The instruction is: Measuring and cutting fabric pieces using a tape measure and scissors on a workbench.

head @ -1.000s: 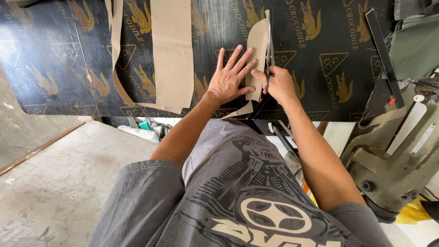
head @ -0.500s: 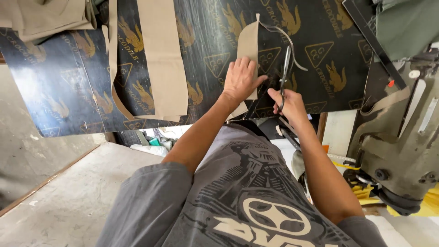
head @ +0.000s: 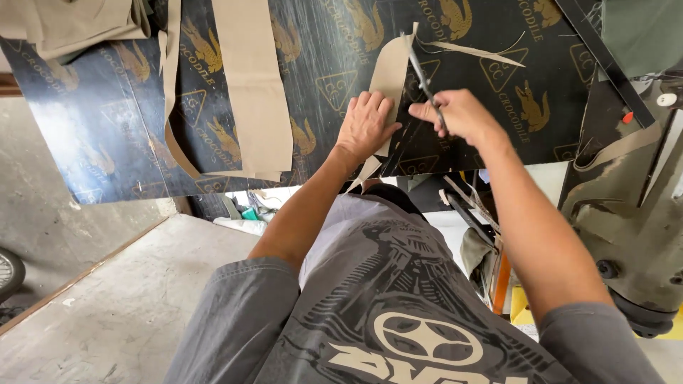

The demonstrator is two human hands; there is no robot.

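My left hand [head: 366,126] lies flat, fingers together, on a curved piece of tan fabric [head: 390,75] that rests on a black printed board [head: 320,57]. My right hand [head: 459,115] grips a pair of scissors [head: 424,80], whose blades point up along the right edge of that tan piece. A thin trimmed sliver of tan fabric [head: 475,52] trails off to the right of the blades.
A wide tan fabric strip [head: 249,92] and a narrower curled strip [head: 173,107] lie on the board to the left. Folded tan cloth [head: 78,25] sits at the top left. An olive sewing machine [head: 633,213] stands at right. A grey wooden surface [head: 114,306] is lower left.
The scissors have come up along the tan piece's right edge and a thin sliver now hangs off. My left hand's fingers have closed together on the fabric.
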